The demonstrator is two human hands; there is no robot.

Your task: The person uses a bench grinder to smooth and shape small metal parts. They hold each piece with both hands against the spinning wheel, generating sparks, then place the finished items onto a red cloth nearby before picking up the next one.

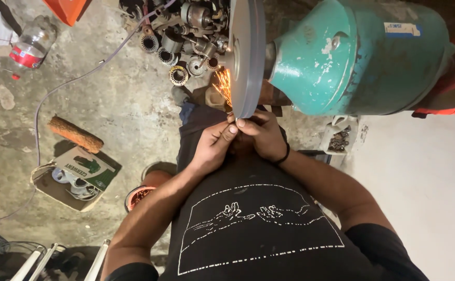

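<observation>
A small metal workpiece [235, 120], mostly hidden by fingertips, is pressed against the lower rim of a grey grinding wheel [247, 54], where orange sparks [223, 86] spray off to the left. The left hand [213, 145] and the right hand [262, 134] meet directly under the wheel, fingertips pinched together on the piece; what exactly it is cannot be told from this view. A dark band [283, 154] circles the right wrist. The wheel is mounted on a bench grinder motor [357, 54] with a chipped teal housing, which fills the upper right. The person wears a black T-shirt [253, 229] printed with a white line drawing. On the stained concrete floor [113, 99] beyond the wheel lies a heap of motor parts and wound stators [186, 39]. A thin purple cable [66, 83] trails across the floor to the left, near a clear plastic bottle [32, 44] with a red label and a worn brown roller [75, 134]. An open cardboard box [74, 177] sits lower left, and a coil of copper wire [138, 196] shows just beside the left forearm.
</observation>
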